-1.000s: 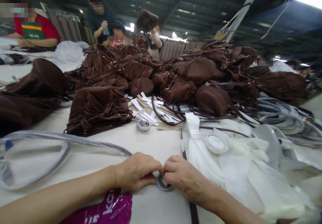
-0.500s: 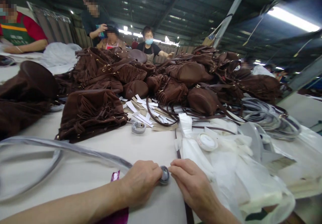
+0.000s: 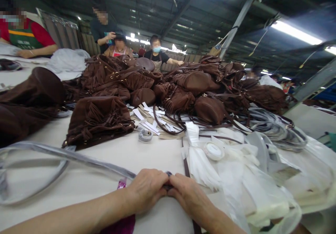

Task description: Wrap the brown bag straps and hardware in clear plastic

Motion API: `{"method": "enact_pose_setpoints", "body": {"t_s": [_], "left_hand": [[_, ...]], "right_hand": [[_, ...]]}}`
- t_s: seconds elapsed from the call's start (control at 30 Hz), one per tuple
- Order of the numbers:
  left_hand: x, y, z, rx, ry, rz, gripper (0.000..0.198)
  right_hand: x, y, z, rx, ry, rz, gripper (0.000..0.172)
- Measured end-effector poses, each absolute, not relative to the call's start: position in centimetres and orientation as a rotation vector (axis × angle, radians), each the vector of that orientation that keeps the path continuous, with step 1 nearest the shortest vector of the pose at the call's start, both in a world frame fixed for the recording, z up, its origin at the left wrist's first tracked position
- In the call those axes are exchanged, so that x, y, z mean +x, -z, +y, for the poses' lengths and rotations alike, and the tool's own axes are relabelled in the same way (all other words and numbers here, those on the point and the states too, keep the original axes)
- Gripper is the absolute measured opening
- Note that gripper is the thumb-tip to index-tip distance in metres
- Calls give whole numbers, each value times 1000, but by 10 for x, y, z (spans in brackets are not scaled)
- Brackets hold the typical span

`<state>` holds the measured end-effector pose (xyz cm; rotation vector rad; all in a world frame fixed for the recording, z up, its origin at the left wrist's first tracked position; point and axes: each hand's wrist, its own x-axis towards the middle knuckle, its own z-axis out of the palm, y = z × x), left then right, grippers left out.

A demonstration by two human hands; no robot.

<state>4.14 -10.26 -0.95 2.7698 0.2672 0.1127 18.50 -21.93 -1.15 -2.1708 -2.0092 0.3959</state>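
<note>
The left hand and the right hand now press fingertip to fingertip at the near edge of the table. Both are closed on a grey coil, of which only a dark sliver shows above the knuckles. Half a second ago the hands stood slightly apart and the coil's round face was plain between them. The plastic-sleeved grey strap still runs in from the left across the table and goes under the left fingers. A thin brown strap passes beneath the right hand, and a magenta bag peeks from under the left wrist. A second small coil, a white tape roll on crumpled white tissue and a brown fringed bag lie further off, as before. The view has tipped up a little, so the hands sit lower in the picture.
</note>
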Motion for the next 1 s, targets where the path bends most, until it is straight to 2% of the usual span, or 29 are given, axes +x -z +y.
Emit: {"method": "enact_pose_setpoints", "body": {"t_s": [0.1,0.2,0.3,0.4,0.5,0.6,0.77,0.83,1.0], "left_hand": [[36,1,-86,2818,-117,-5,19],[35,-1,-75,2949,-76,-198,10],[38,8,-84,3014,-84,-45,8],[42,20,-106,2993,-101,277,4],[42,21,-119,2896,-63,493,10],[37,9,-110,2822,-25,406,5],[28,1,-83,2865,-54,163,7],[31,9,-86,2891,-116,191,2],[37,26,-105,2805,-242,469,10]], "right_hand": [[202,13,-219,-1974,-329,-2329,8],[216,9,-213,-1773,-251,-2576,2],[216,-2,-205,-1770,-211,-2620,8],[199,-11,-204,-2056,-102,-2438,4],[180,-8,-206,-2312,-214,-2185,8],[183,3,-206,-2223,-268,-2199,6],[215,9,-195,-1741,-178,-2596,7],[216,4,-192,-1776,-171,-2594,8],[189,-3,-195,-2082,-420,-2194,7]]}}
